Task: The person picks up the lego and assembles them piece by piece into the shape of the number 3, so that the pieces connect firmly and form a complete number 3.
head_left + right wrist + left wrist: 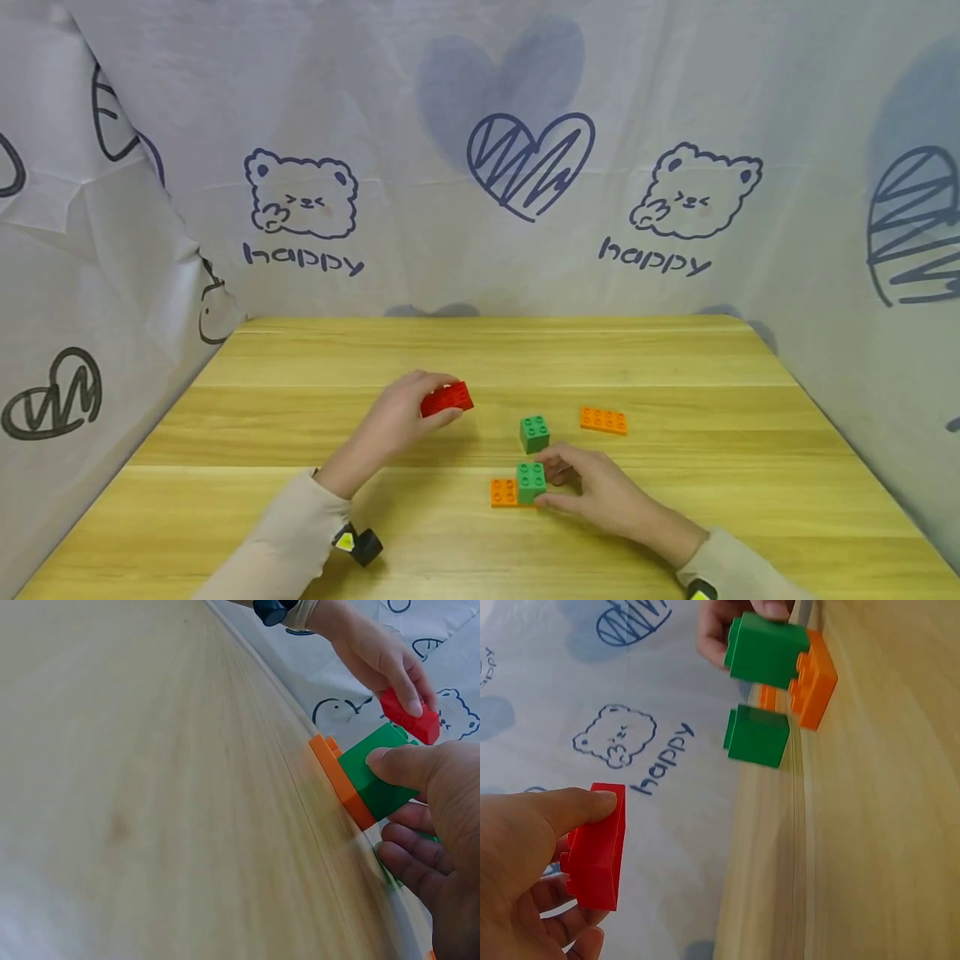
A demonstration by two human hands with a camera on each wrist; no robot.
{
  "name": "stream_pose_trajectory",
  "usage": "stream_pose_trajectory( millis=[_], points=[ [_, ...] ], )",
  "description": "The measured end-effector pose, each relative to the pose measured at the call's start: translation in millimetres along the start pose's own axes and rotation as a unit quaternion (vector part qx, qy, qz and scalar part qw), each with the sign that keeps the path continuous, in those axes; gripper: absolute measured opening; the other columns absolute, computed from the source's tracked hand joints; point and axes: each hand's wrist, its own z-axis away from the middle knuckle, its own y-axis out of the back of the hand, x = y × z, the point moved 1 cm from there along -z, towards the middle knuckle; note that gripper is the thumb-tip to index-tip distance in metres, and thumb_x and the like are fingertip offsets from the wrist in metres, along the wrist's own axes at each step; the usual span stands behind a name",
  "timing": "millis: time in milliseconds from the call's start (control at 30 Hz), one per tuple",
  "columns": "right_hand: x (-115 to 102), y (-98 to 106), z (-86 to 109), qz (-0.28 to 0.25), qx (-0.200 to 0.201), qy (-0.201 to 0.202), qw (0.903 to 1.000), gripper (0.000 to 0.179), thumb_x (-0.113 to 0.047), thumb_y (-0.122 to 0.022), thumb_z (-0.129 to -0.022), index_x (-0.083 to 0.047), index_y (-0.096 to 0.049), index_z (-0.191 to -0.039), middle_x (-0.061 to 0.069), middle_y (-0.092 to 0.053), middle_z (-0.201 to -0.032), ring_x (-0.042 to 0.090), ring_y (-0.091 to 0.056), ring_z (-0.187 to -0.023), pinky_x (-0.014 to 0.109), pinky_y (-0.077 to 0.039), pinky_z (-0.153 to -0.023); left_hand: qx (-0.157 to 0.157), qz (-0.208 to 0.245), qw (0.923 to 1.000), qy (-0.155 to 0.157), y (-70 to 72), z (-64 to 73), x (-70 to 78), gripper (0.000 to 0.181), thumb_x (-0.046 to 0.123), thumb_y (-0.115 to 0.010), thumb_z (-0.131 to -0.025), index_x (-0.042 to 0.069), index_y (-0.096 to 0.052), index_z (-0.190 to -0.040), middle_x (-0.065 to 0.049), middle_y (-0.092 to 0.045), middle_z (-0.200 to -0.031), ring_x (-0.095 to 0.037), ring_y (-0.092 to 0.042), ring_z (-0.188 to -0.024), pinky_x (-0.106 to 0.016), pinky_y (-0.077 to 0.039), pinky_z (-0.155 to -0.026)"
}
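A red building brick [459,395] is pinched between the thumb and fingers of my left hand [401,414], raised above the table; its studs face up in the head view. Lower and to the right, my right hand [611,493] pinches a green brick [531,482] from its right side. That brick sits on the right part of an orange plate brick [503,492], whose left studs show. In the right wrist view my thumb [397,765] presses the green brick's side [375,791]. The far fingertips are partly hidden behind the brick.
A second green brick [535,434] stands on the wooden table [337,358] just beyond the held one. Another orange plate brick [603,421] lies flat farther right. White cloth [420,250] with printed hearts and bears hangs behind the table and along both sides.
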Motion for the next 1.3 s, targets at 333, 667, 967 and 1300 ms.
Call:
stream_pose_trajectory(
  millis=[333,667,967,1300],
  points=[
    [1,1,-1.8,0.009,0.0,-0.018,0.9998,0.046,-0.038,-0.075,-0.086,-0.012,-0.06,-0.121,-0.006,-0.066,-0.103,0.009,-0.064,-0.092,0.027,-0.053,-0.082,-0.033,0.049,0.9975,-0.038,-8.0,6.6,23.6,0.042,0.032,-0.073,-0.09,0.011,-0.065,-0.125,-0.003,-0.064,-0.107,-0.013,-0.055,-0.081,-0.025,-0.048,-0.065],
    [1,0,-1.2,-0.003,-0.002,-0.013,0.9999,0.045,-0.04,-0.073,-0.086,-0.013,-0.06,-0.12,-0.005,-0.068,-0.104,0.01,-0.065,-0.093,0.028,-0.053,-0.082,-0.051,0.052,0.9936,-0.087,-13.6,7.5,39.4,0.039,0.031,-0.072,-0.091,0.011,-0.066,-0.124,-0.004,-0.067,-0.112,-0.014,-0.059,-0.086,-0.029,-0.05,-0.071],
    [2,0,0.0,-0.001,0.004,-0.011,0.9999,0.045,-0.042,-0.073,-0.086,-0.014,-0.061,-0.12,-0.007,-0.067,-0.106,0.01,-0.064,-0.094,0.029,-0.053,-0.084,-0.077,0.064,0.9895,-0.104,-22.8,5.8,52.4,0.038,0.031,-0.072,-0.09,0.01,-0.066,-0.121,-0.004,-0.067,-0.113,-0.014,-0.058,-0.088,-0.027,-0.05,-0.073],
    [3,1,-1.5,-0.004,-0.004,-0.012,0.9999,0.039,-0.041,-0.072,-0.087,-0.019,-0.061,-0.118,-0.01,-0.067,-0.106,0.009,-0.064,-0.096,0.029,-0.053,-0.085,-0.102,0.062,0.9854,-0.121,-33.0,6.3,58.1,0.037,0.03,-0.074,-0.089,0.011,-0.066,-0.12,-0.002,-0.067,-0.112,-0.015,-0.059,-0.093,-0.028,-0.05,-0.078]
  ],
)
